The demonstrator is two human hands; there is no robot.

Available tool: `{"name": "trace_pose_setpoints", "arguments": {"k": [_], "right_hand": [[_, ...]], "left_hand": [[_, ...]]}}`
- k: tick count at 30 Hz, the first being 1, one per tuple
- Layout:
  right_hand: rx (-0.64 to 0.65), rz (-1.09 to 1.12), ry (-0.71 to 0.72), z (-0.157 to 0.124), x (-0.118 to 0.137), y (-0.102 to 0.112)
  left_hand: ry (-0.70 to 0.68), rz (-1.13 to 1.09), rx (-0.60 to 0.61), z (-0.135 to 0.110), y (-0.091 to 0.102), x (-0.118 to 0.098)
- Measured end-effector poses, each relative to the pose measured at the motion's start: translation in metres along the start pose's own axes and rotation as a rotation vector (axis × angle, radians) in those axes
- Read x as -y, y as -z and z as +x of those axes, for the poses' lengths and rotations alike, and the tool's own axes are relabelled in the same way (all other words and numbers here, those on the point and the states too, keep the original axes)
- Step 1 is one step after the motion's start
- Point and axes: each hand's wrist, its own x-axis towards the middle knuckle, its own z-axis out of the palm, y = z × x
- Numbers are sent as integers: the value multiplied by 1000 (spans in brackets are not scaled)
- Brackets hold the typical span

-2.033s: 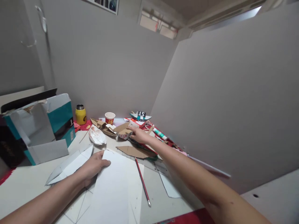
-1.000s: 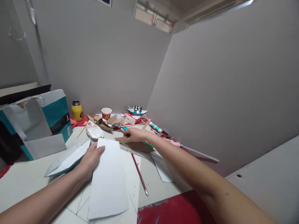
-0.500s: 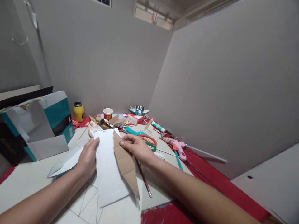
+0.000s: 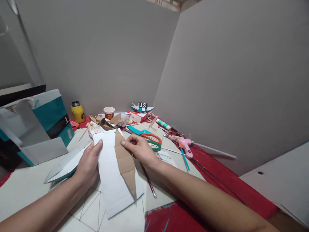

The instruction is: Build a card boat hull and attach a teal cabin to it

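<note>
A white card strip [image 4: 109, 175] lies on the table in front of me. My left hand [image 4: 88, 162] rests on its left edge, thumb on top, fingers closed on the edge. On the strip lies a brown pointed cardboard piece [image 4: 124, 162], tip toward me. My right hand [image 4: 140, 149] pinches that brown piece near its far end. A red pencil [image 4: 148, 182] lies just right of the strip, under my right wrist.
Orange-and-green scissors [image 4: 152, 141] and a pink glue gun [image 4: 184, 145] lie to the right on red cloth. A teal-and-white box [image 4: 36, 129] stands at left; a yellow flask [image 4: 77, 112], paper cup [image 4: 109, 112], glue stick [image 4: 164, 124] and cardboard scraps sit at the back. Grey walls close in.
My right hand picked the brown cardboard piece off the table's far side and brought it onto the white strip. My left hand drew the strip closer and stays on its edge.
</note>
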Motion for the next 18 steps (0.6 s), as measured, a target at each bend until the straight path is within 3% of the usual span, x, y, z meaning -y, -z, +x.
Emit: {"name": "trace_pose_setpoints", "arguments": {"k": [4, 11, 18], "right_hand": [[-15, 7, -6, -1, -3, 1], [128, 210, -44, -4, -1, 1], [172, 224, -97, -7, 4, 2]], "left_hand": [[-22, 5, 11, -1, -1, 0], [-8, 31, 13, -4, -2, 1], [73, 158, 89, -4, 1, 3]]}}
